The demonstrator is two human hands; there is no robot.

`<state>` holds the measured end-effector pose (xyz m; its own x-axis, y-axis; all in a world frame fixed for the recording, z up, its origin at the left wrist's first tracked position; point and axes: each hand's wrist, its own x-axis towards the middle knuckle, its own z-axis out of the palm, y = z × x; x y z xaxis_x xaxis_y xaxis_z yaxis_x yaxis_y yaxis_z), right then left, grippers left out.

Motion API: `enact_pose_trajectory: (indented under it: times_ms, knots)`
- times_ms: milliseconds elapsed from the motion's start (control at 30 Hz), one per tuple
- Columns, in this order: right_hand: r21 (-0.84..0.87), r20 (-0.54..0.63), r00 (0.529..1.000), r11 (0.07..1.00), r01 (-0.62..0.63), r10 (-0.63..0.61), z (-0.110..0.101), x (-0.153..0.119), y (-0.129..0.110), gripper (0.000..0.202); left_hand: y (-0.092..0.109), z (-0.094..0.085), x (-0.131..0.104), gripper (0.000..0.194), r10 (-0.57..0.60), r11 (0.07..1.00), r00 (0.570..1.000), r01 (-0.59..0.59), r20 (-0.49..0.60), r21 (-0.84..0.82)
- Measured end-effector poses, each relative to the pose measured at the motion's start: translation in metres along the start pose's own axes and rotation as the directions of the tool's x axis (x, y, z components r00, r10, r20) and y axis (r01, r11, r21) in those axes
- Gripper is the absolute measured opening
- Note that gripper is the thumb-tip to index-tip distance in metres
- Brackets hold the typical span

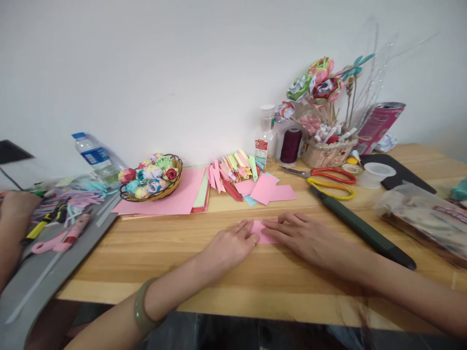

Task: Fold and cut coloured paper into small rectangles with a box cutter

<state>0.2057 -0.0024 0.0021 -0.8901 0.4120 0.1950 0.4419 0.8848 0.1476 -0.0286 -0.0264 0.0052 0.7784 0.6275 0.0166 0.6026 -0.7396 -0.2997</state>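
A small piece of pink paper (268,234) lies on the wooden table, between my two hands. My left hand (233,245) has its fingers close together and bent over the paper's left end, holding it against the tabletop; a ring and a bangle show on that arm. Over the right part of the paper, my right hand (301,236) rests with fingers stretched out and somewhat spread. Both hands hide parts of the sheet, so any fold beneath them is not visible. Just beyond are loose pink paper pieces (264,188) and a pile of folded paper strips (233,170).
Paper flowers fill a basket (166,194) on coloured sheets. Scissors (332,175) and a dark green-handled tool (365,231) lie right. A bottle (267,136), thread spool (291,146) and flower pot (326,153) stand behind. Another person's hand (18,209) is left, near a pink glue gun (67,236).
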Motion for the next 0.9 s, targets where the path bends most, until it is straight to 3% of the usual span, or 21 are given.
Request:
enact_pose_trajectory:
  times_ms: [133,267,533,600,733,800,900]
  knots:
    - [-0.028,-0.007,0.999,0.999,-0.034,0.034,-0.007,-0.006,0.0,0.044,-0.003,-0.003,-0.006,0.02,-0.086,0.996,0.995,0.087,0.049,-0.019]
    - [-0.044,-0.03,0.996,0.995,-0.089,0.088,-0.007,-0.015,0.0,0.037,-0.007,0.003,-0.012,0.022,-0.082,0.996,0.996,0.083,0.027,-0.042]
    - [-0.093,-0.132,0.971,0.973,-0.213,0.2,-0.012,-0.033,0.0,0.034,-0.022,0.021,-0.026,0.033,-0.09,0.963,0.987,0.053,-0.132,-0.263]
    - [-0.179,-0.17,0.945,0.934,-0.309,0.28,-0.017,-0.045,0.006,0.038,-0.027,0.023,-0.027,0.035,-0.067,0.95,0.985,0.014,-0.158,-0.312]
    - [-0.371,-0.191,0.828,0.742,-0.558,0.527,-0.015,-0.072,0.022,0.051,-0.036,0.025,-0.02,0.033,-0.12,0.894,0.973,0.02,-0.196,-0.448]
    - [-0.378,-0.154,0.807,0.721,-0.581,0.57,-0.009,-0.08,0.027,0.054,-0.037,0.022,-0.012,0.03,-0.193,0.873,0.952,0.057,-0.236,-0.484]
    - [-0.306,-0.142,0.799,0.742,-0.597,0.584,-0.003,-0.081,0.029,0.047,-0.027,0.008,0.0,0.026,-0.255,0.913,0.941,0.159,-0.221,-0.375]
